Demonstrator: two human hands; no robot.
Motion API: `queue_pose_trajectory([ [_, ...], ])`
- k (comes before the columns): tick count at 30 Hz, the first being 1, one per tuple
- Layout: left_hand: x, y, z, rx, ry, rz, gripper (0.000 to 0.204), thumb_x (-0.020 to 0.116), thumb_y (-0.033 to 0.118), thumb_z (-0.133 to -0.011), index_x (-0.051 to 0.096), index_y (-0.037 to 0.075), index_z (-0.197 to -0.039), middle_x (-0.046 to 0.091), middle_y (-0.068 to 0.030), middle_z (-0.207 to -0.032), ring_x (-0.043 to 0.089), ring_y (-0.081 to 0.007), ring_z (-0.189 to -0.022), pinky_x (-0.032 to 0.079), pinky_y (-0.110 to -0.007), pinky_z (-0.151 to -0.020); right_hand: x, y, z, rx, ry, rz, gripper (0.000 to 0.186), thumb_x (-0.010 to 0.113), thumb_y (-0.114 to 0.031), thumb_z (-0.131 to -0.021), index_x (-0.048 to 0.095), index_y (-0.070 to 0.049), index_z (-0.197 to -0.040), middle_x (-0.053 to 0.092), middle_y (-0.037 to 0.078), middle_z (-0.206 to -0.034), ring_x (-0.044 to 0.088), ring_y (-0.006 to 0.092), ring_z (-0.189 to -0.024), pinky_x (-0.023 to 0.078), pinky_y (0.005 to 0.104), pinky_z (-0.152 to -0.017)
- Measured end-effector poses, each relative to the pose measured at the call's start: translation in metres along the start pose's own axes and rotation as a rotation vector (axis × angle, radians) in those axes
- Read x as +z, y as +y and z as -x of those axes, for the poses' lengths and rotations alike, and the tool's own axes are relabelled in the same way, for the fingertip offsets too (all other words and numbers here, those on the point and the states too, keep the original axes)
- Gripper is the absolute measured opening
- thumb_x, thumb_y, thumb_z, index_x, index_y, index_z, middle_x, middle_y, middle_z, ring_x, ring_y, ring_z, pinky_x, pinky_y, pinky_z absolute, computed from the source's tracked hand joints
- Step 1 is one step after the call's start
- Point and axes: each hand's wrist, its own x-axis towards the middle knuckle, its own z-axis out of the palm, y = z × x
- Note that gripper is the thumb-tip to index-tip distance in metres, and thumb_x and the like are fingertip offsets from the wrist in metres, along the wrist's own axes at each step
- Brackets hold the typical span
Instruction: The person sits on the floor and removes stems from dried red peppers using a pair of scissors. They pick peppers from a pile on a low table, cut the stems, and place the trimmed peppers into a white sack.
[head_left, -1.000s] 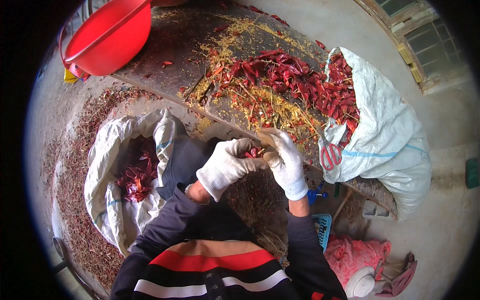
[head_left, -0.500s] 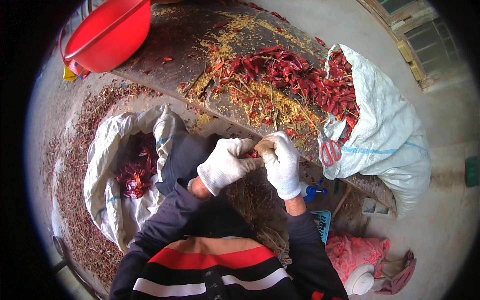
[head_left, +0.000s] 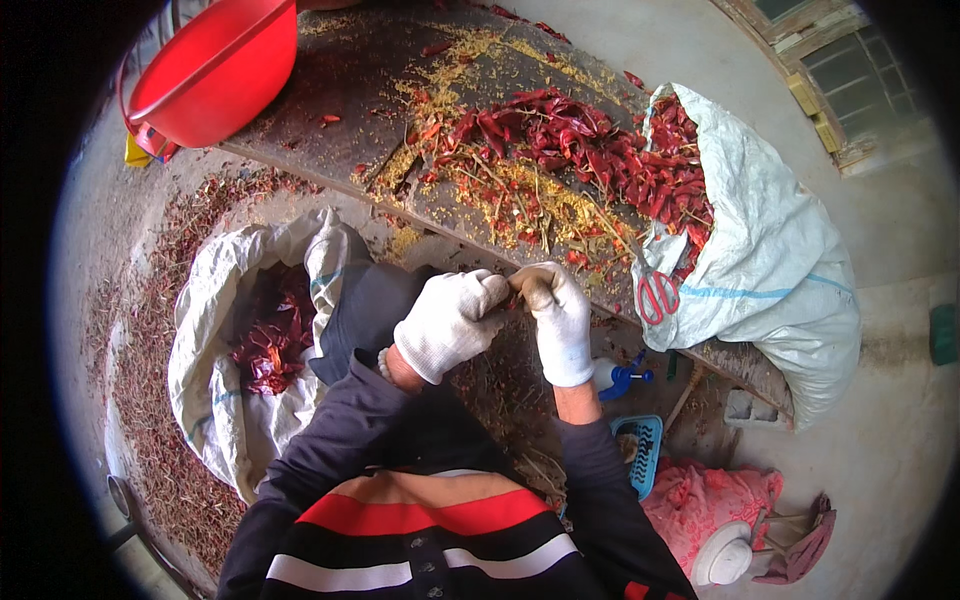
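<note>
Left hand (head_left: pixel 452 322) and right hand (head_left: pixel 558 318), white-gloved, fingertips pinched together on small dried chili (head_left: pixel 515 300), barely visible, at table (head_left: pixel 330 110) near edge. Since earlier: hands closer together, chili now hidden.

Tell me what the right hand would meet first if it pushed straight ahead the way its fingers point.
Probably the left hand: the right hand curls toward it, fingertips nearly touching. Depth is unclear.

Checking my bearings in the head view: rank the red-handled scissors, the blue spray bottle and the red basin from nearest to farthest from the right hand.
From the right hand:
1. Blue spray bottle, just to its lower right.
2. Red-handled scissors, farther right, against the white sack.
3. Red basin, far upper left on the dark board.
</note>
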Motion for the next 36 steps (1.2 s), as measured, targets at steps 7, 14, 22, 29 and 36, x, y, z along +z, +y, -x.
queue_pose_trajectory([
  [7, 0.008, 0.004, 0.0, -0.04, 0.071, 0.102, 0.013, 0.07, 0.013, -0.076, 0.061, 0.007, -0.083, 0.06, -0.0143, -0.077, 0.061, -0.0369, -0.072, 0.05, -0.041, -0.063, 0.005, -0.004, 0.007, -0.23, 0.065, 0.224, 0.012, 0.066, -0.01, -0.091, 0.06, -0.001, -0.087, 0.062, 0.006, -0.092, 0.058, 0.0142, -0.079, 0.047, 0.0276, -0.073],
  [14, 0.007, 0.005, -0.001, -0.094, 0.237, 0.117, 0.015, 0.071, 0.009, -0.074, 0.062, 0.006, -0.085, 0.06, -0.0153, -0.078, 0.061, -0.0376, -0.073, 0.05, -0.039, -0.063, 0.008, 0.035, -0.005, 0.111, 0.139, -0.772, 0.026, 0.059, -0.036, -0.097, 0.059, -0.01, -0.094, 0.056, 0.002, -0.092, 0.052, 0.0152, -0.084, 0.043, 0.0308, -0.081],
  [22, 0.0, 0.008, -0.002, -0.298, 0.231, 0.676, 0.014, 0.075, 0.002, -0.081, 0.068, 0.001, -0.094, 0.062, -0.0003, -0.084, 0.058, -0.0078, -0.075, 0.047, -0.024, -0.065, 0.005, 0.044, -0.004, 0.007, 0.18, -0.436, 0.015, 0.069, -0.02, -0.09, 0.062, -0.008, -0.093, 0.062, 0.008, -0.088, 0.061, 0.021, -0.081, 0.05, 0.0351, -0.077],
  [29, 0.001, 0.01, -0.005, -0.486, 0.117, 1.012, 0.018, 0.073, 0.008, -0.085, 0.066, 0.003, -0.101, 0.063, -0.0013, -0.083, 0.058, -0.0093, -0.064, 0.048, -0.024, -0.056, -0.054, 0.054, 0.017, -0.057, -0.346, 1.143, 0.017, 0.066, -0.025, -0.087, 0.066, -0.008, -0.089, 0.065, 0.012, -0.089, 0.065, 0.0328, -0.084, 0.051, 0.042, -0.073],
  [36, 0.001, 0.01, -0.005, -0.698, 0.007, 1.248, 0.026, 0.07, 0.009, -0.087, 0.064, 0.003, -0.111, 0.061, 0.0012, -0.076, 0.055, -0.008, -0.06, 0.047, -0.024, -0.053, -0.188, 0.043, -0.017, -0.078, 0.317, 1.37, 0.019, 0.069, -0.016, -0.081, 0.064, -0.005, -0.096, 0.062, 0.018, -0.092, 0.061, 0.0382, -0.088, 0.049, 0.0466, -0.077],
])
